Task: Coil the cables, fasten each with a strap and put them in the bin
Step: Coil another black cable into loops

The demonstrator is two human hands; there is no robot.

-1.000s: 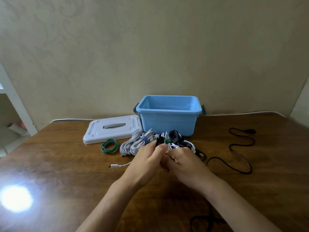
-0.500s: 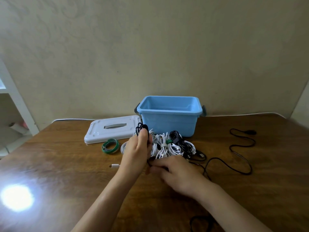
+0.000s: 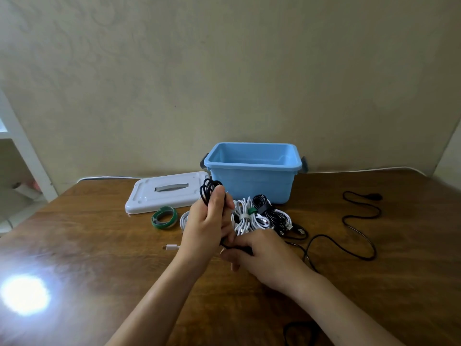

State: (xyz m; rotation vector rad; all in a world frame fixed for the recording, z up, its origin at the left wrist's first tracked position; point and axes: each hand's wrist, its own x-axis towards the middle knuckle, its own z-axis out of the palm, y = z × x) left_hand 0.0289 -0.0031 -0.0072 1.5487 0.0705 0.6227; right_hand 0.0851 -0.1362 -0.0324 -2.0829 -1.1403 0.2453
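Left hand (image 3: 209,224) raised above the brown wooden table (image 3: 99,258), fingers curled round a small bundle of thin black cable loops (image 3: 209,189) that pokes out above the thumb. Right hand (image 3: 262,253) sits low beside it, fingers pinching the same black cable where it leaves the bundle. The cable's loose length (image 3: 359,236) snakes off across the table to the right, well uncoiled.

Behind the hands: a heap of white and black coiled cables (image 3: 257,217), several already banded with straps, lying just in front of the open light-blue plastic bin (image 3: 252,181). Nothing shows in what can be seen of the bin. Its white lid (image 3: 164,193) lies flat to the left; a green roll of strap tape (image 3: 164,218) rests near the lid's front edge. A white plug end (image 3: 171,247) lies by the left wrist.

Judgement: the cable looks light, limp and springy, so loops will likely splay if the clasp slackens. Best held across all the loops at one point, feeding slack from close to the bundle, and strapping at that same pinch.
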